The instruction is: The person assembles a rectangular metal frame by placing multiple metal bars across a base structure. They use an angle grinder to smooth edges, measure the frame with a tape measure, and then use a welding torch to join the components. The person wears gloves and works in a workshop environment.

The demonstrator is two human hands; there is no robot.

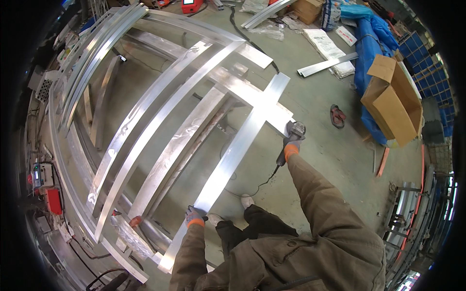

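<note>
My right hand (292,144), in a grey glove with an orange cuff, is closed round an angle grinder (297,129). The tool's head is beside the right end of a wide metal crossbeam (280,118), and a black cord runs from its rear. A long, flat, silvery metal bar (228,165) lies slantwise over that crossbeam in front of me. Lower left, my gloved left hand (195,215) grips this bar at its edge, near its lower end. Whether the grinder's disc touches metal is hidden.
Several more metal bars (167,106) lie across the frame to the left. An open cardboard box (395,102) and blue sheeting (366,53) are at the right. A reddish sandal-like item (337,116) and a loose metal profile (325,65) lie on the floor. The grinder's cord (262,185) trails near my shoes.
</note>
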